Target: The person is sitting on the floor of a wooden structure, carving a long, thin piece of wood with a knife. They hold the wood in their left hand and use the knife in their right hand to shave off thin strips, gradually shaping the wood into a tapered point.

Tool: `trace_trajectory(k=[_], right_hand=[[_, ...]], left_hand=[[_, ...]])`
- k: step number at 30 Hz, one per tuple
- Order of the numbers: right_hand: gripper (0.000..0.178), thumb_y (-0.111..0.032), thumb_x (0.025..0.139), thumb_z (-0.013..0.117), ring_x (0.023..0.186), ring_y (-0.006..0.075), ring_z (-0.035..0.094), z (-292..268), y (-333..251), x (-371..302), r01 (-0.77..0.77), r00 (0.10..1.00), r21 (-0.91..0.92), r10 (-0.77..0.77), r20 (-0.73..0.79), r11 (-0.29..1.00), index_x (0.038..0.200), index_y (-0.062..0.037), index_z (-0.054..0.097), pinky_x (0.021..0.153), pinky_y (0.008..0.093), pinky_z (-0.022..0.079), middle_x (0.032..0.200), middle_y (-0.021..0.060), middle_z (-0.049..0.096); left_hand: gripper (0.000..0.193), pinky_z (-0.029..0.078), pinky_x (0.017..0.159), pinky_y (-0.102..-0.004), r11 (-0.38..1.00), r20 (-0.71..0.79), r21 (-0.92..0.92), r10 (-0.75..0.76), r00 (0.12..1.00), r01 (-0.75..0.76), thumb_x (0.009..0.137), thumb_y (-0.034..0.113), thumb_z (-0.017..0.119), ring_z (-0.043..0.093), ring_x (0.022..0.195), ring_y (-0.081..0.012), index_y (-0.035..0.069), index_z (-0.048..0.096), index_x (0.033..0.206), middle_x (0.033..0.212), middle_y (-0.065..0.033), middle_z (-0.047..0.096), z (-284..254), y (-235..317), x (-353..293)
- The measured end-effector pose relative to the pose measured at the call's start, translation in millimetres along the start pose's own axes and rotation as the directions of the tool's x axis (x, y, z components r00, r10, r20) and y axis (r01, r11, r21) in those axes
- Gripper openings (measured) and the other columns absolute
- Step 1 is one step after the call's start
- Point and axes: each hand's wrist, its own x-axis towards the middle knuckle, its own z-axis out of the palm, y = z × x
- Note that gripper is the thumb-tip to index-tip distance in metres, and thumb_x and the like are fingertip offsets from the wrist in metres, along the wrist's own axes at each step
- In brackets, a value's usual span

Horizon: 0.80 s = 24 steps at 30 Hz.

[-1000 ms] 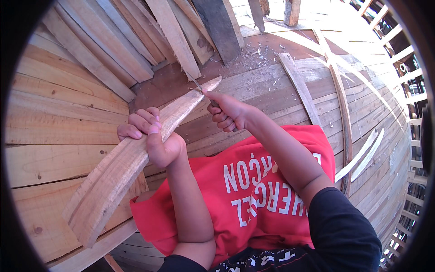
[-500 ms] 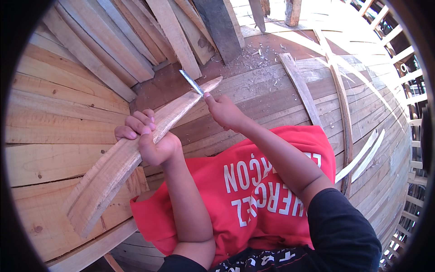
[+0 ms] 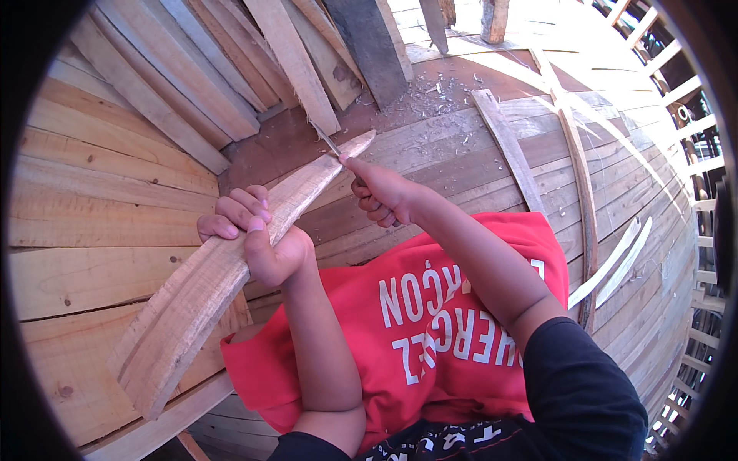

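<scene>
A long, curved piece of wood [image 3: 200, 296] slants across in front of me, narrowing to a pointed far end. My left hand [image 3: 265, 238] is closed around its middle, with the thumb over the near edge. In my right hand [image 3: 380, 192] is a knife [image 3: 329, 144], its handle wrapped in the closed fingers. The narrow blade crosses the wood near the tapered end and seems to touch its edge. Most of the handle is hidden by my fingers. A red cloth with white lettering [image 3: 461, 346] lies across my lap under both forearms.
Several boards [image 3: 177, 61] lean at the upper left beside a plank wall [image 3: 100, 223]. Wood shavings [image 3: 438, 92] litter the plank floor [image 3: 461, 146]. Loose strips [image 3: 507, 146] and a longer batten [image 3: 573, 146] lie to the right, near two pale curved strips [image 3: 623, 257].
The knife blade has turned and shows narrower, and my right hand has rolled so its curled fingers show. My left hand and the wood's near end have shifted slightly.
</scene>
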Motion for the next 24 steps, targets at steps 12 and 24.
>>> trace_trajectory(k=[12,24], right_hand=[[0.065,-0.071,0.09,0.046,0.037,0.0076,0.018,25.6,18.2,10.3,0.324,0.785,-0.353,-0.458,-0.417,0.878,0.056,-0.0191,0.026,0.035,0.0263,0.012,0.048,-0.007,0.021],[0.067,-0.076,0.087,0.042,0.039,0.0067,0.013,5.4,-0.7,-4.2,0.001,0.999,0.013,-0.002,0.038,1.0,0.057,-0.0202,0.021,0.037,0.0271,0.009,0.049,-0.0077,0.017]], left_hand=[[0.025,0.036,0.065,-0.0297,1.0,-0.03,-0.011,-0.015,0.999,0.015,0.063,0.003,0.046,0.034,0.061,-0.0125,0.016,0.036,0.082,0.065,0.001,0.032,-6.4,-2.3,1.9],[0.024,0.035,0.064,-0.0297,1.0,-0.047,0.007,-0.011,0.999,0.012,0.064,0.003,0.046,0.035,0.06,-0.0124,0.016,0.036,0.082,0.065,0.0016,0.033,-4.9,-3.0,2.0]])
